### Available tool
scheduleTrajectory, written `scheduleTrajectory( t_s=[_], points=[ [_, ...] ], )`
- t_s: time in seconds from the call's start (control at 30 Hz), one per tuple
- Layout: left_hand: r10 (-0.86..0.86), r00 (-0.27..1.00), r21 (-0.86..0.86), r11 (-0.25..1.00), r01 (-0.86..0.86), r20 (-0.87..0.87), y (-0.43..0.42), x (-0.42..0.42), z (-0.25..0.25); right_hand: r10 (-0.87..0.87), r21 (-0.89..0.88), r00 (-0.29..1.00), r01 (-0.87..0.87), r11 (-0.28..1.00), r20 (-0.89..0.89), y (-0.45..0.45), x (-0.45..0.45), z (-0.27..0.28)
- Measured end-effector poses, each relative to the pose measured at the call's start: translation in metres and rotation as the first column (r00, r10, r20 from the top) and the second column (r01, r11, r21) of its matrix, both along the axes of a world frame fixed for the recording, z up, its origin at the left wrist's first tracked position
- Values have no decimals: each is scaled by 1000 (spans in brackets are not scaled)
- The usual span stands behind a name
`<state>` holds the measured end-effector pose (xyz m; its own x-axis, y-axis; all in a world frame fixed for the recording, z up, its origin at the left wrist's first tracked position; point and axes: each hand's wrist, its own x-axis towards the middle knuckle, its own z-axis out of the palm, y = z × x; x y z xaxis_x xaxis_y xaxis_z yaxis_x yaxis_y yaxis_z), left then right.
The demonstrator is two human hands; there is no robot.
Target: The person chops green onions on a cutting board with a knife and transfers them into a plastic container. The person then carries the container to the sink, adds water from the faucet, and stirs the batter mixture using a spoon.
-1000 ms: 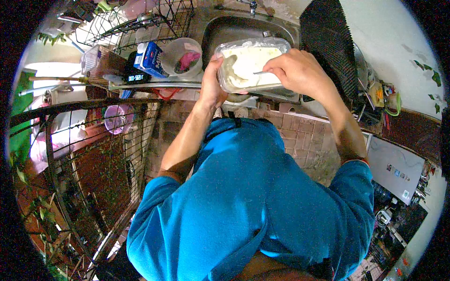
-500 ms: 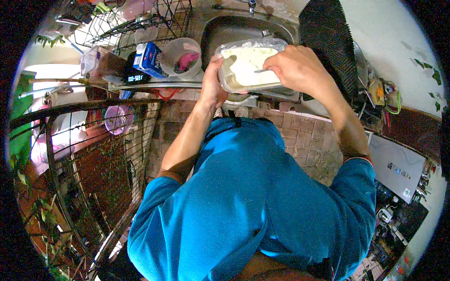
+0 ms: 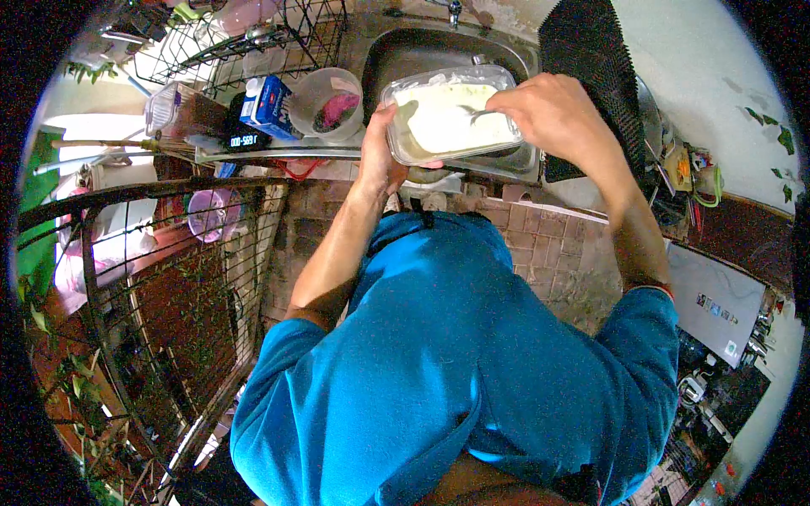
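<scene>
A clear plastic tub (image 3: pixel 403 150) holds a pale, creamy mass (image 3: pixel 447 118) with small greenish flecks near its far edge. My left hand (image 3: pixel 381 152) grips the tub by its left side, thumb on the rim and fingers under it. Above the tub's right part, my right hand (image 3: pixel 544 114) is closed on the handle of a metal spoon (image 3: pixel 479 113). The spoon's front end reaches into the creamy mass, so its bowl is only partly visible. Tub and hands are over the near side of the sink (image 3: pixel 396 51).
Left of the sink stand a translucent bucket (image 3: pixel 308 93) with something pink inside and a blue milk carton (image 3: pixel 268 110). A black wire rack (image 3: pixel 295 42) is behind them. To the right leans a dark ridged mat (image 3: pixel 591 76). A metal railing (image 3: pixel 152 194) runs at lower left.
My right hand has shifted slightly right and up, with the spoon moving along. The tub has moved slightly left, and the creamy surface looks smoother and more spread.
</scene>
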<state>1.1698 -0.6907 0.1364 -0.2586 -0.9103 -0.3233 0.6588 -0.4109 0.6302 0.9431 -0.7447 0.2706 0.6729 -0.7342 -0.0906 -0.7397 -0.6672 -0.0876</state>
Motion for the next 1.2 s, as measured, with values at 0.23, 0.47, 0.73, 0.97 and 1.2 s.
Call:
scheduleTrajectory(
  t_s=[0.23,0.47,0.73,0.97,1.2],
  points=[
    [43,997,-70,997,-38,68,4,-5,1,-197,38,980,196,980,31,19,-14,5],
    [76,994,-37,997,-74,84,6,-8,-1,-110,62,992,106,992,64,23,-24,7],
    [78,994,-94,993,-71,82,4,-7,-2,-134,142,991,129,981,25,22,7,-6],
    [105,989,-47,994,-101,102,8,-5,-7,-40,303,972,-33,952,233,12,-24,-3],
    [237,970,-83,967,-241,-54,3,-10,-22,-227,154,974,222,963,9,39,15,-11]
  ],
)
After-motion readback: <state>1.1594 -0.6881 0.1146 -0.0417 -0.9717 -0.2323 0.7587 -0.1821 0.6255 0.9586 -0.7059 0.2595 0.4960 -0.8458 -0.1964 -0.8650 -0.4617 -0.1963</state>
